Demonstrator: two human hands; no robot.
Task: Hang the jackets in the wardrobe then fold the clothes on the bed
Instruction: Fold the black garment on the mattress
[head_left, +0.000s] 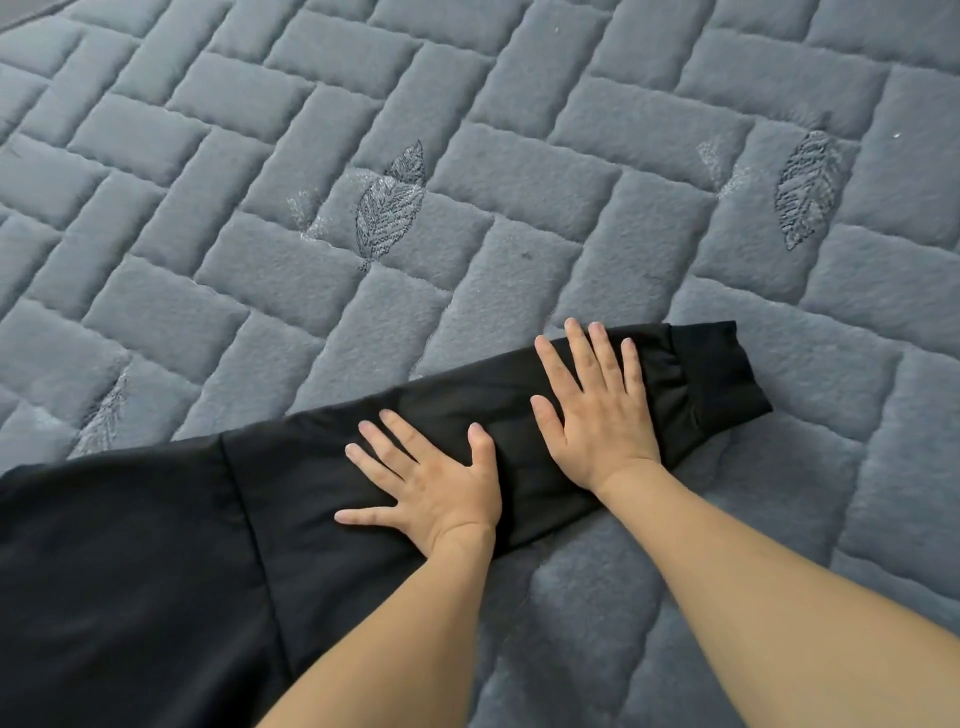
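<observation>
Hands (519, 457) flat on black sleeve (519, 395)

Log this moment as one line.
step: flatten sleeve | left hand: flat on black sleeve | right hand: flat near cuff | bedspread

We see a bed (519, 156) covered in grey plush quilting stitched in a brick pattern with embroidered leaves (389, 202). Directly upon it lies a black garment (156, 545), its cuffed sleeve (701, 379) extended flat toward the right.
</observation>
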